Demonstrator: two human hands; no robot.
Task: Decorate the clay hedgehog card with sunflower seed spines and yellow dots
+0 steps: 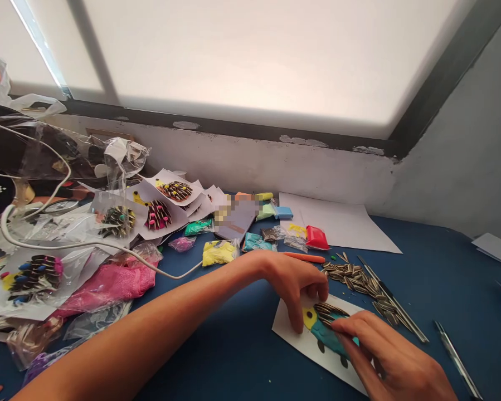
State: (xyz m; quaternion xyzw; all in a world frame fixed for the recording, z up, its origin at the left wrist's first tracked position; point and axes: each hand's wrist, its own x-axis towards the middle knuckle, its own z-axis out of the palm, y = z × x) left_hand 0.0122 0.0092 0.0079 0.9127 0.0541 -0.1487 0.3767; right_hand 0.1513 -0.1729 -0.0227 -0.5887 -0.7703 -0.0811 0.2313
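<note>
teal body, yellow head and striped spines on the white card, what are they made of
The rounded teal body and round yellow head look like soft modelling clay, matte, judging by their smooth, even colour, though dough is possible. The slim, dark-striped spines seem to be sunflower seeds, dry-shelled, matching the loose striped seeds nearby.

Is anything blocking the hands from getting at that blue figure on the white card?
Nothing visible does. The right hand has its fingertips right at the blue figure, and the left hand is beside its yellow head. The striped seed pile lies beyond the white card, not between.
</note>
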